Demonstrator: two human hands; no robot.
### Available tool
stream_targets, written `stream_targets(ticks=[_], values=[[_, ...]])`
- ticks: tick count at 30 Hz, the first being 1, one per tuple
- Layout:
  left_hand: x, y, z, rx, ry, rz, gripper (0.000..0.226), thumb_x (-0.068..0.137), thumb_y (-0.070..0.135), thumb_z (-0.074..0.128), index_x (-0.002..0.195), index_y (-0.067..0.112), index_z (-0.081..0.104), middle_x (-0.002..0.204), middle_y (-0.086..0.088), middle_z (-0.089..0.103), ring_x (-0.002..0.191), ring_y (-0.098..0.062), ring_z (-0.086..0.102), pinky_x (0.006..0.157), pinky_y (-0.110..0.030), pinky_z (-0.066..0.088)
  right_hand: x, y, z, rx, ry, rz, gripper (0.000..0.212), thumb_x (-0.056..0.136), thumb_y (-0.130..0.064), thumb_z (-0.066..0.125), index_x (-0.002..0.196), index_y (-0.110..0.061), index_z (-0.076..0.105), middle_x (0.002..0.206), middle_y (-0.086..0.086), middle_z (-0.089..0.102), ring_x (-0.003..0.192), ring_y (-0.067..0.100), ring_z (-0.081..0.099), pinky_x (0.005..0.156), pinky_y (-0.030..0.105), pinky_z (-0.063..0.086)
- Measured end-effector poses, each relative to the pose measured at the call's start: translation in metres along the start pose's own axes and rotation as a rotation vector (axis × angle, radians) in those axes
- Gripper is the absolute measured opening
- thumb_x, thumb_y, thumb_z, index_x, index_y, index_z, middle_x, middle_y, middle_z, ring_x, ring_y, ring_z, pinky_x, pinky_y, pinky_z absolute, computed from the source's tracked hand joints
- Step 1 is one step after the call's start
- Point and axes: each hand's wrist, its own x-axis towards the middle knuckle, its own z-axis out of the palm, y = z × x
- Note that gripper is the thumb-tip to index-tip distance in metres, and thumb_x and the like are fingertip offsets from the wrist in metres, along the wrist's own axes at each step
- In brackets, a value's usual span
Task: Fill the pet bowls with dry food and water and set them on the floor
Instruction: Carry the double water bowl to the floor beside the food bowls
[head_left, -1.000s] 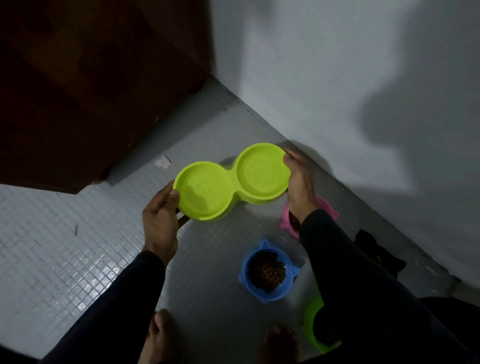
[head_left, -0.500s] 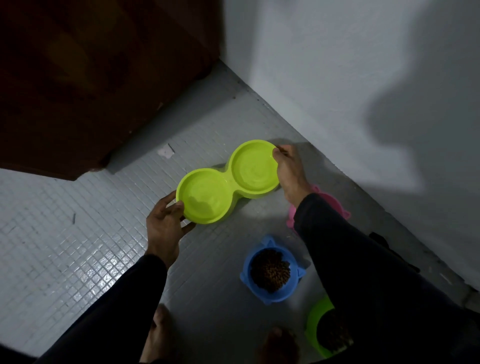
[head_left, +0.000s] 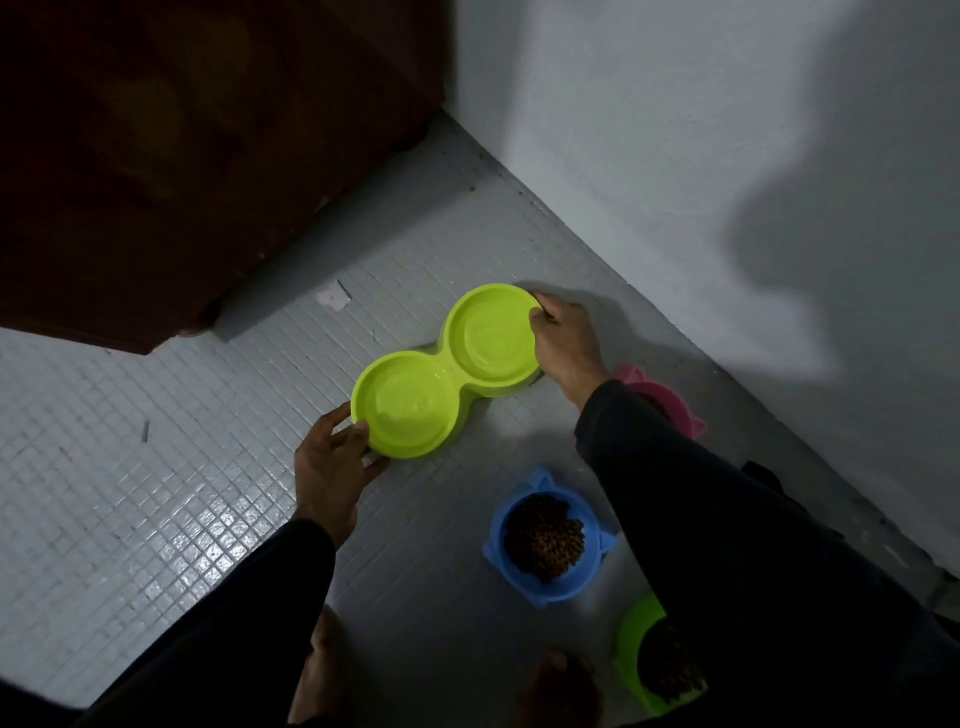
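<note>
double bowl (head_left: 447, 371) lengthwise diagonal, near-left to far-right

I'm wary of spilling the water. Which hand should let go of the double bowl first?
Probably the left hand: it only pinches the double bowl's near rim, with bare tiles beside it. The right hand reaches over the pink bowl.

One double bowl (head_left: 448, 371), yellow-green, two wells. Three single bowls: blue (head_left: 548, 540), pink (head_left: 660, 397), green (head_left: 636, 654). Two hold kibble; pink's contents mostly hidden. Two hands: left (head_left: 332, 467), right (head_left: 566, 340). Two bare feet.
</note>
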Motion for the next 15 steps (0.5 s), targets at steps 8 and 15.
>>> stream_targets(ticks=[8,15], values=[[0.0049,-0.0017,-0.0013,0.024,-0.008,-0.005,0.024,0.101,-0.001,0.057,0.120,0.013,0.063,0.102,-0.017,0.069,0.093,-0.038,0.067,0.084,-0.048,0.058,-0.0012,0.0046,0.0013,-0.127,-0.022,-0.058,0.045,0.105,-0.016,0.044,0.149,-0.016,0.049,0.151,0.010,0.052,0.137,0.029,0.048,0.113,0.040,0.039],[0.0078,-0.0039,-0.0003,0.061,0.025,-0.030,0.021,0.098,-0.001,0.060,0.111,0.015,0.067,0.106,-0.026,0.068,0.090,-0.038,0.069,0.079,-0.046,0.061,0.0026,0.0057,0.0040,-0.134,-0.014,-0.068,0.037,0.103,-0.015,0.048,0.139,-0.014,0.057,0.136,0.011,0.062,0.124,0.030,0.056,0.100,0.034,0.043]])
